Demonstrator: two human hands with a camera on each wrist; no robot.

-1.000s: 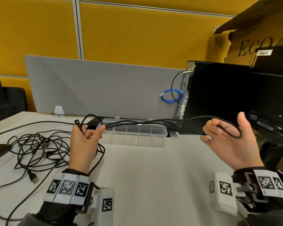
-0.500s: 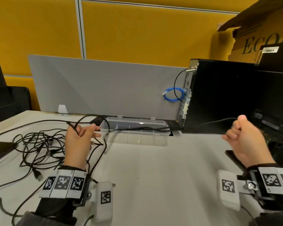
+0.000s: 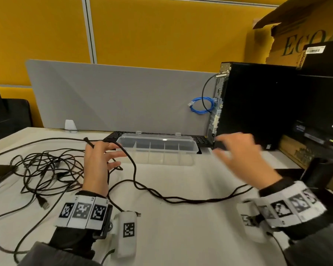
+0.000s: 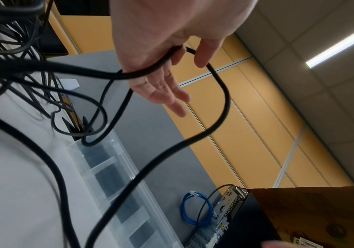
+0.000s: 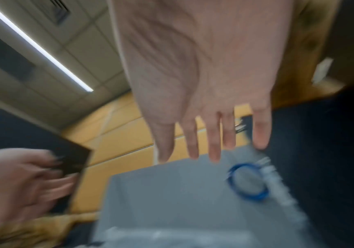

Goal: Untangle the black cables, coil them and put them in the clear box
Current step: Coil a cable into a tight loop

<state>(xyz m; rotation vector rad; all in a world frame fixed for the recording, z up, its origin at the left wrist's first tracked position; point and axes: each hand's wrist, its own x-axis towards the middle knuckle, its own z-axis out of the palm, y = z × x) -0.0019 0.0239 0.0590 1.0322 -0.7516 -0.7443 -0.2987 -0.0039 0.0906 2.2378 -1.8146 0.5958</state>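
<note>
Right hand has let go, fingers spread; left hand still holds black cable

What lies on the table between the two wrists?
In the head view, one black cable runs across the bare white table from the left hand towards the right hand; nothing else lies there.

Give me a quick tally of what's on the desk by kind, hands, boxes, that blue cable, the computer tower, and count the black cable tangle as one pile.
Hands: 2, left hand and right hand
Clear box: 1
Black cable pile: 1
Blue cable: 1
Computer tower: 1
Keyboard: 1
Total: 7
</note>
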